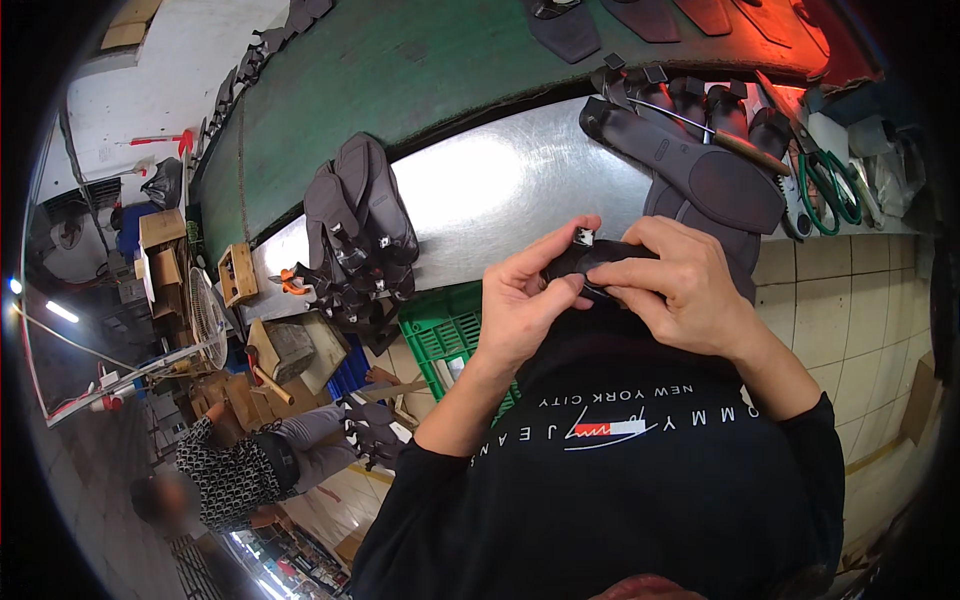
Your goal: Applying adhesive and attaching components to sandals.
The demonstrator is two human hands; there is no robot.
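Black T-shirt (650,510) right up close, and just in front of its chest, here are the hands, both occupied! The left hand (520,300) has thumb and fingers pinching one end of a small black shoe part (614,254), a shiny pale tip showing by the index finger. The right hand (685,285) grips the other side, fingers bent, fingertips close to the left thumb. So the part sits between the two, held up at the near edge of the metal worktop (500,180).

Down beside that edge, a green crate (425,325). Now across the metal: on the right, dark grey soles (700,180) overlap one another, a wooden-handled tool (752,155) lying over them, green-handled scissors (845,190) just beside! On the left, another cluster of grey footwear (365,190), something orange (292,283) at its edge, then a little wooden box (238,275).

Further out runs a long green surface (400,100), more dark soles (650,15) on it near a red glow. And away to the left, a hammer (272,380), a white fan (207,315) and a co-worker in a patterned shirt (235,470).
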